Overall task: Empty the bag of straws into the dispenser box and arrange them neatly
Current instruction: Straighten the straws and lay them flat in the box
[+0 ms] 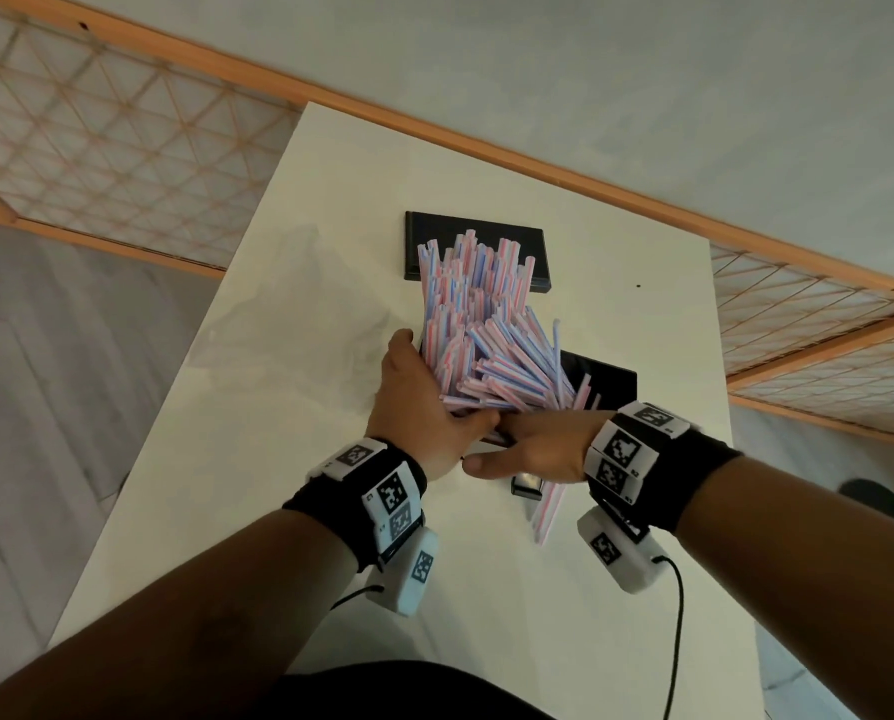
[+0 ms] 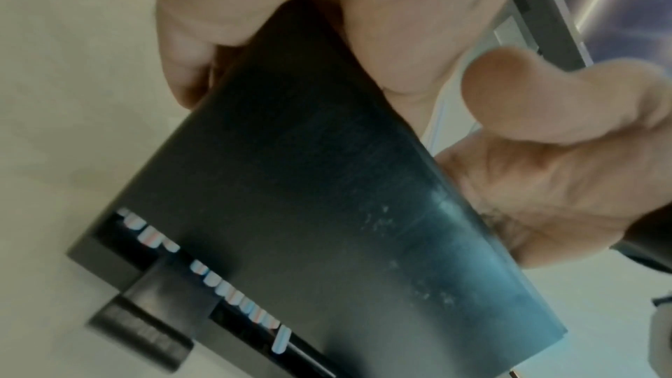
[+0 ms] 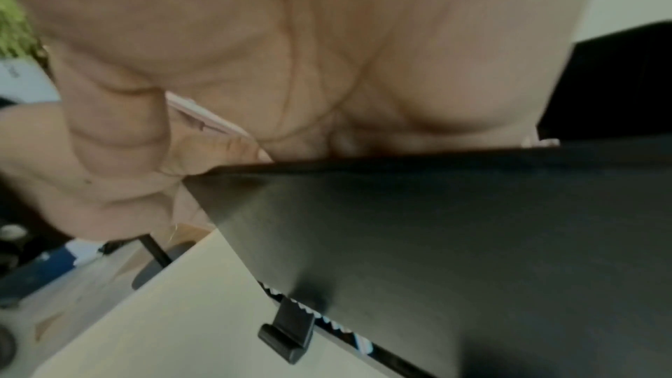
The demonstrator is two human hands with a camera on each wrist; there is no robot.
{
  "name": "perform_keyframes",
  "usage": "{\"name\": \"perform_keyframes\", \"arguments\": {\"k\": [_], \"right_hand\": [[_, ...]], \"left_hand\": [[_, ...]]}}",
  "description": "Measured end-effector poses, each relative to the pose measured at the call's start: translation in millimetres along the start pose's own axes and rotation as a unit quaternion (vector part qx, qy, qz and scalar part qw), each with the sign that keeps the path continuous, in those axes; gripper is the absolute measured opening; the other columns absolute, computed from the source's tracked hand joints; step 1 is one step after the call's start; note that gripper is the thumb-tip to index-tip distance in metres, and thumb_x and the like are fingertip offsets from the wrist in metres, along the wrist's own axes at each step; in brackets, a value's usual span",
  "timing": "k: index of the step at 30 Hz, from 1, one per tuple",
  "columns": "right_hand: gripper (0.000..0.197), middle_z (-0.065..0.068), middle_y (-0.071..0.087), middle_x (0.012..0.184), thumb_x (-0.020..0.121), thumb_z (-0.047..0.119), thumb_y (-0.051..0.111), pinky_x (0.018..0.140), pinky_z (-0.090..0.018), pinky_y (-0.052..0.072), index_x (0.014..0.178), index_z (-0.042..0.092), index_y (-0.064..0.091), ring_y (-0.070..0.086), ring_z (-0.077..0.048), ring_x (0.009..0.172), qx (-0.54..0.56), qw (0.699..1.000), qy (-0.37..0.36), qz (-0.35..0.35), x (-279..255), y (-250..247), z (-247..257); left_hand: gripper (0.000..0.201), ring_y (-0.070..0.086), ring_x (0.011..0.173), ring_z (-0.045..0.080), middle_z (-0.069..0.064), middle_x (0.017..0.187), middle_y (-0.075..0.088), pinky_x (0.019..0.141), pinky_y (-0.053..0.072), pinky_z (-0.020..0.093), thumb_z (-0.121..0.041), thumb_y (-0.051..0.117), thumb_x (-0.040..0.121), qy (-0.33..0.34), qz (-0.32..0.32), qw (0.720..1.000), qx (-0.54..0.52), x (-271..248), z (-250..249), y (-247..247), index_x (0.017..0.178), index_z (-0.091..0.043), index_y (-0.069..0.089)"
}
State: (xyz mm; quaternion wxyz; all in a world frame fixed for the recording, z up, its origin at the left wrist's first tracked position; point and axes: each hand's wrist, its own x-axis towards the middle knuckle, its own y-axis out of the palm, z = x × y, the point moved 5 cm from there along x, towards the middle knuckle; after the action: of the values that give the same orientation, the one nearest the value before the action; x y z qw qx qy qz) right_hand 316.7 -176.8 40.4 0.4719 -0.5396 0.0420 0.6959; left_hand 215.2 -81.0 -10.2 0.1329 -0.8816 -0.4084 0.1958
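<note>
A black dispenser box (image 1: pixel 603 379) is held on the white tabletop (image 1: pixel 288 511) between both hands, with a thick mass of pink-and-blue striped straws (image 1: pixel 478 330) standing up out of its open top and fanning beyond the fingers. The left hand (image 1: pixel 418 402) is wrapped round the box's left side, thumb on the near face and fingers curled round the far edge, as the left wrist view (image 2: pixel 363 183) shows; this grip seems meant to steady the box and to wall in the bundle on that side. The right hand (image 1: pixel 533 444) is laid across the near top edge of the box, just right of the left hand and touching it; its fingers appear hooked over the rim onto the lowest straws, though the exact hold is blurred in the right wrist view (image 3: pixel 472 240). Through the slot at the bottom of the box, straw ends (image 2: pixel 225 272) can be seen beside a small black lever (image 2: pixel 160 303), so some straws are judged to have settled already. A few loose straws (image 1: pixel 548 511) lie on the tabletop below the right wrist. A flat black lid (image 1: pixel 424 241) lies beyond the hands, partly covered by the straw tops. A crumpled clear bag (image 1: pixel 299 314) lies to the left of the left hand; it looks empty, though its transparency makes this hard to confirm. The inside of the box is hidden by straws and hands, and both wrist views are soft with blur.
</note>
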Motion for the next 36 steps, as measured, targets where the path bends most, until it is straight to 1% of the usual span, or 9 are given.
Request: {"name": "perform_keyframes", "arguments": {"k": [3,6,10,13,17,21,25,28,36], "right_hand": [[0.071,0.019,0.028,0.153,0.091,0.055,0.057,0.11,-0.015,0.008,0.152,0.032,0.028,0.018,-0.002,0.144,-0.039,0.998,0.007,-0.038,-2.9,2.7,-4.9],[0.064,0.015,0.042,0.136,0.092,0.056,0.056,0.103,-0.014,0.014,0.147,0.03,0.038,0.029,-0.007,0.139,-0.031,0.997,0.048,-0.048,-0.7,5.5,-13.4],[0.06,0.017,0.04,0.143,0.095,0.055,0.05,0.107,-0.013,0.013,0.148,0.031,0.037,0.031,-0.003,0.137,0.018,0.999,0.004,-0.051,3.0,5.3,-10.0],[0.067,0.011,0.058,0.121,0.086,0.073,0.048,0.097,-0.022,0.035,0.133,0.026,0.054,0.053,-0.012,0.113,-0.022,0.997,0.053,-0.052,-0.7,7.0,-19.6],[0.069,0.009,0.067,0.093,0.061,0.086,0.055,0.082,-0.035,0.052,0.103,0.031,0.061,0.063,-0.013,0.086,0.016,0.989,0.058,-0.136,5.6,2.9,-34.8],[0.045,0.013,0.056,0.079,0.07,0.066,0.072,0.067,-0.026,0.042,0.092,0.03,0.055,0.055,-0.009,0.071,0.032,0.992,0.028,-0.117,7.5,2.2,-24.6],[0.046,0.003,0.068,0.098,0.071,0.044,0.083,0.085,-0.039,0.054,0.106,0.024,0.062,0.065,-0.016,0.089,0.078,0.989,-0.015,-0.121,4.0,-4.0,-20.6],[0.057,0.007,0.069,0.107,0.069,0.049,0.081,0.091,-0.041,0.053,0.116,0.026,0.06,0.066,-0.017,0.097,0.018,0.995,-0.023,-0.094,9.8,1.1,-16.7],[0.089,0.014,0.054,0.139,0.064,0.063,0.075,0.108,-0.036,0.04,0.142,0.037,0.043,0.051,-0.012,0.127,-0.032,0.996,-0.026,-0.085,21.7,11.9,-12.6]], "left_hand": [[0.104,0.064,0.112,0.022,0.004,0.129,0.056,0.076,0.059,0.022,-0.035,0.095,0.055,-0.013,0.0,1.0,-0.012,2.3,0.8,1.9,0.136,-0.009,0.035],[0.117,0.065,0.11,0.021,0.005,0.13,0.056,0.046,0.047,0.007,-0.046,0.095,0.046,-0.033,0.013,0.999,-0.017,3.7,5.1,4.3,0.138,-0.008,0.032],[0.122,0.064,0.114,0.018,0.004,0.132,0.056,0.064,0.052,0.01,-0.057,0.085,0.044,-0.015,0.016,0.999,-0.029,2.3,6.3,-0.5,0.14,-0.008,0.028],[0.098,0.067,0.103,0.01,0.001,0.125,0.062,0.071,0.052,0.013,-0.044,0.089,0.066,-0.009,0.001,0.999,-0.034,1.1,4.9,-11.8,0.14,-0.007,0.037],[0.069,0.067,0.102,0.0,-0.009,0.117,0.067,0.087,0.057,0.027,-0.058,0.074,0.072,0.021,-0.005,0.997,-0.071,0.3,-0.4,-18.8,0.127,-0.02,0.057],[0.044,0.063,0.099,-0.01,-0.012,0.111,0.065,0.079,0.046,0.006,-0.039,0.071,0.078,0.041,-0.032,0.991,-0.126,-11.0,-22.5,-18.3,0.115,-0.026,0.052],[0.063,0.068,0.1,-0.004,-0.013,0.11,0.069,0.081,0.051,0.011,-0.031,0.073,0.072,0.058,-0.032,0.979,-0.194,-13.6,-32.4,-15.7,0.126,-0.01,0.047],[0.065,0.067,0.099,-0.005,-0.012,0.113,0.068,0.079,0.052,0.01,-0.026,0.073,0.071,0.058,-0.017,0.983,-0.175,-11.0,-36.1,-13.3,0.129,-0.013,0.045],[0.068,0.073,0.095,0.008,-0.007,0.107,0.07,0.088,0.061,0.039,-0.042,0.076,0.067,0.021,-0.046,0.975,-0.218,-8.7,-37.5,-18.9,0.123,-0.017,0.045]]}}
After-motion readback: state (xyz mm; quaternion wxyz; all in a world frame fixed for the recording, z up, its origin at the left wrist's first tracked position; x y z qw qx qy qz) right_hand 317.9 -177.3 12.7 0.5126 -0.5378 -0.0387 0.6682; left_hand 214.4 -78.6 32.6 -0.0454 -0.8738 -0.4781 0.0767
